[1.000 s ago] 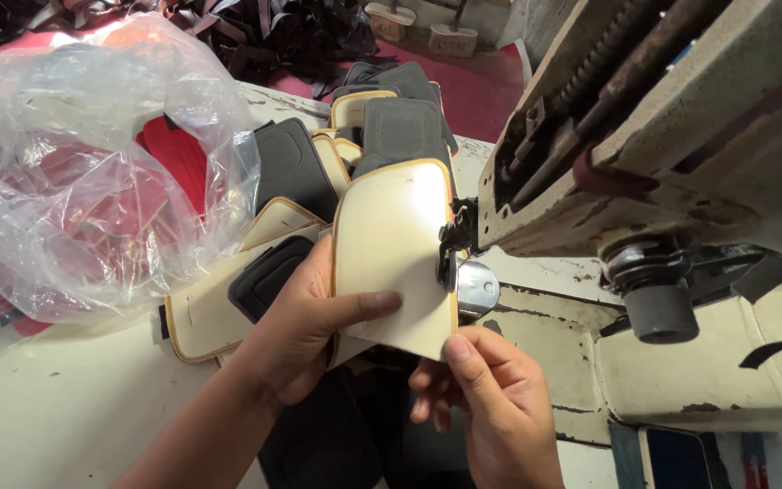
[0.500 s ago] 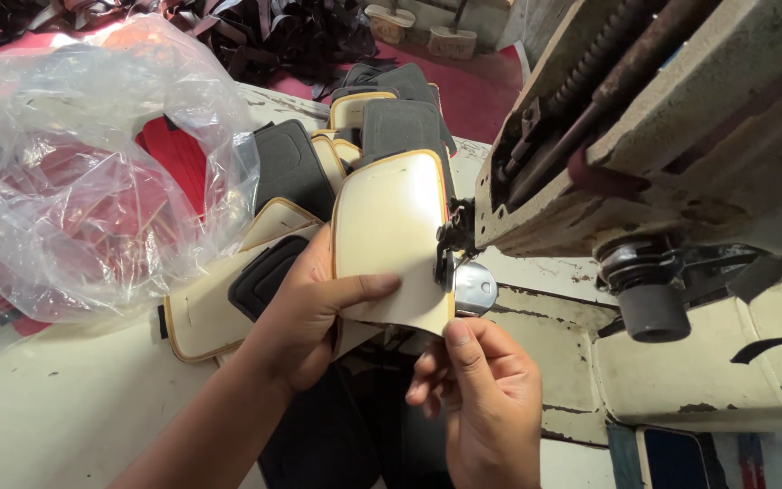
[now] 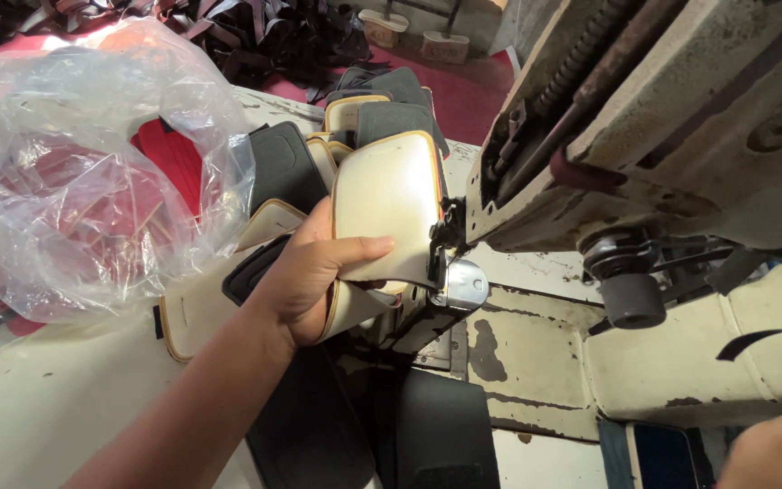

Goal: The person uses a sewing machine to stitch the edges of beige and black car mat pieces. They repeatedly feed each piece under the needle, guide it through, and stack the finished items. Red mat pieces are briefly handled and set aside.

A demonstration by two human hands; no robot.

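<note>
Cream, leather-like sheet with a thin tan edge binding: that is the panel [image 3: 382, 204] my left hand [image 3: 314, 272] is clamped on, thumb laid across its face and fingers curled behind its lower edge. It stands nearly upright at the middle of the view, its right edge pressed up against the presser foot [image 3: 445, 258] of the sewing machine [image 3: 644, 136], which fills everything from one to three o'clock. The shiny metal plate [image 3: 463, 285] sits just below that contact point.

My right hand [image 3: 776, 448] is well apart from the work, down at five o'clock at the frame's corner; only part of it shows, so I cannot tell whether it is open or closed.

I judge the panel to be light and semi-stiff: it holds its curve without drooping, yet bends where my fingers wrap it. The face looks smooth and could slide under a loose thumb, so the bound edge near the bottom, where I have it now, seems the surest place to pinch, well clear of the needle area.

Behind it, toward twelve o'clock, more cream and dark grey pieces [image 3: 382, 113] are stacked overlapping. A crumpled clear plastic bag [image 3: 92, 172] holding red material sits at nine to ten o'clock on the worn white table [image 3: 38, 407].
</note>
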